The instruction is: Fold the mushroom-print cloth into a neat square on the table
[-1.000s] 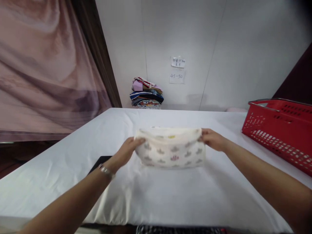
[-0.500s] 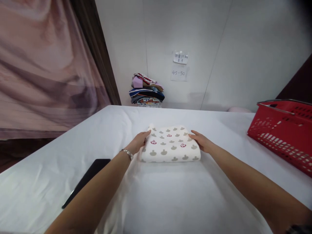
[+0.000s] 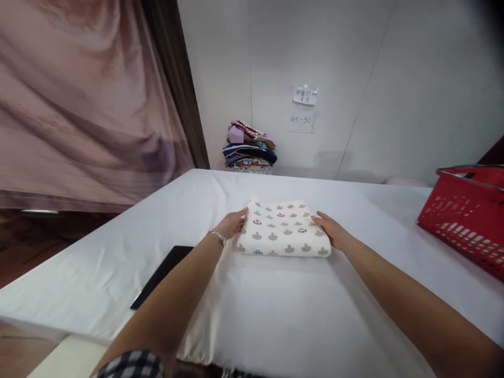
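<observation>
A folded white cloth (image 3: 281, 231) lies on the white-covered table (image 3: 275, 299), printed with grey mushroom-like shapes and a few red and blue ones. My left hand (image 3: 233, 223) holds its left edge, some fingertips hidden at the side. At the opposite edge, my right hand (image 3: 329, 229) grips the cloth between thumb and fingers, partly tucked against the side. A bracelet (image 3: 219, 237) circles my left wrist. Beside my left forearm lies a flat black object (image 3: 163, 273), partly covered by the arm.
Behind the table's far edge rises a stack of folded fabrics (image 3: 251, 149). A red plastic basket (image 3: 464, 218) with a metal handle stands at the right. Handwritten paper signs (image 3: 301, 121) hang on the pale wall. Pink curtains (image 3: 79, 105) drape along the left.
The view has shifted, so most things sit farther right in the picture. Both hands remain at the sides of the cloth, which keeps its folded shape.
</observation>
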A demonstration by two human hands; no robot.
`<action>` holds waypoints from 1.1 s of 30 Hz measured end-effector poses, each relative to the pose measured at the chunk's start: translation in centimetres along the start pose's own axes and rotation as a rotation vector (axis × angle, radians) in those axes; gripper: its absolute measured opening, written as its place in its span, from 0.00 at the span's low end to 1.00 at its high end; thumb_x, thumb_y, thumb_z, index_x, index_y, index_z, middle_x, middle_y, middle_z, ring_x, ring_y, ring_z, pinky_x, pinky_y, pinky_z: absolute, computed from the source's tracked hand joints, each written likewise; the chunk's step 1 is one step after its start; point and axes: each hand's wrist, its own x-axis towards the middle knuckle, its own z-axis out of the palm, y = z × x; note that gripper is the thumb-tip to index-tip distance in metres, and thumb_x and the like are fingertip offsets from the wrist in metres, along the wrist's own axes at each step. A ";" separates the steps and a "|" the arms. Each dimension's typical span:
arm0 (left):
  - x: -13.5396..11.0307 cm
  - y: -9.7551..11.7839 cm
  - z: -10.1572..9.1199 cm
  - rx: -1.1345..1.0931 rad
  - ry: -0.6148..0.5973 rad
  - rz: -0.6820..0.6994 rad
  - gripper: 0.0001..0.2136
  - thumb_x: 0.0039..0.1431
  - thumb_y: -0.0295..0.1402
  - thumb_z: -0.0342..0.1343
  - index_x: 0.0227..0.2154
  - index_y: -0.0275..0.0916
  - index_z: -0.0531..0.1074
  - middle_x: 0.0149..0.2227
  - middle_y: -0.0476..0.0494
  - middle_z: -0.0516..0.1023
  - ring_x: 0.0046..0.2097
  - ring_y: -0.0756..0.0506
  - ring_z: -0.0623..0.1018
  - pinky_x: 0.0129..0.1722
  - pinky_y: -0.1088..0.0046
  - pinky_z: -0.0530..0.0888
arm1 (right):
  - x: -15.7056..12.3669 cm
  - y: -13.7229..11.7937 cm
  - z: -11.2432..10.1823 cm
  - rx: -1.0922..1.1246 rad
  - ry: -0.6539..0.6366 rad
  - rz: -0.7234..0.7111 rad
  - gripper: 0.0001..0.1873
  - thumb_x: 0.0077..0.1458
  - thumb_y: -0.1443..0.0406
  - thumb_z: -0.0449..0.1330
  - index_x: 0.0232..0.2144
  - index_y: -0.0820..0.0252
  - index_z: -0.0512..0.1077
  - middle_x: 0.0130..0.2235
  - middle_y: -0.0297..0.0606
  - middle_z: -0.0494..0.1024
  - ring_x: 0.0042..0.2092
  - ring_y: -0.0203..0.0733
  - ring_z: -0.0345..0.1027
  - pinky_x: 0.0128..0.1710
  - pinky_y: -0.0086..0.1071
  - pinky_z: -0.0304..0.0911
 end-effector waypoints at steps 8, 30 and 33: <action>-4.3 -2.5 0.6 0.269 0.165 0.181 0.34 0.50 0.46 0.57 0.57 0.37 0.55 0.52 0.33 0.69 0.46 0.41 0.74 0.40 0.70 0.71 | -4.6 1.9 -0.9 -0.047 -0.033 -0.059 0.46 0.46 0.55 0.64 0.62 0.53 0.45 0.58 0.45 0.63 0.52 0.48 0.65 0.46 0.36 0.66; -5.3 -4.5 1.6 0.708 0.342 0.317 0.23 0.55 0.41 0.50 0.53 0.40 0.61 0.53 0.38 0.69 0.52 0.42 0.70 0.48 0.71 0.65 | -10.4 5.1 0.6 -0.284 0.010 -0.249 0.43 0.48 0.52 0.60 0.62 0.48 0.46 0.47 0.38 0.73 0.43 0.44 0.70 0.44 0.36 0.64; -4.5 -3.2 1.4 0.726 0.311 0.251 0.27 0.53 0.47 0.51 0.53 0.38 0.61 0.51 0.35 0.70 0.51 0.40 0.71 0.47 0.69 0.65 | -9.3 3.7 0.1 -0.097 -0.010 -0.078 0.46 0.48 0.51 0.60 0.63 0.52 0.42 0.52 0.43 0.70 0.45 0.45 0.70 0.41 0.35 0.66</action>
